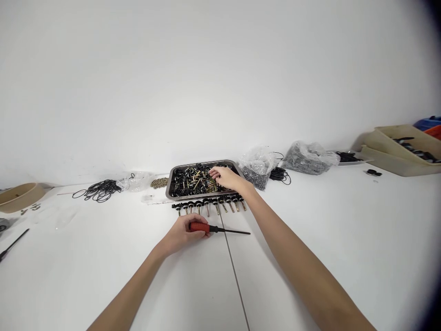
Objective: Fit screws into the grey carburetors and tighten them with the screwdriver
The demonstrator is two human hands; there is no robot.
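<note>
My left hand (188,231) is closed around the red handle of a screwdriver (200,227), whose dark shaft points right, low over the white table. My right hand (225,178) reaches over a metal tray (193,197) heaped with small black and brass-coloured parts (196,177). Its fingers are bent down at the parts, and I cannot make out whether anything is between them. Along the tray's near edge stands a row of several black parts with brass-coloured stems (199,205), just beyond my left hand.
Left of the tray lie small brass pieces (159,183), a clear bag (138,181) and black rings (101,190). To the right are bags of small parts (258,168) (308,158) and a beige bin (389,154). Another screwdriver (14,243) lies far left. A seam (236,276) crosses the table.
</note>
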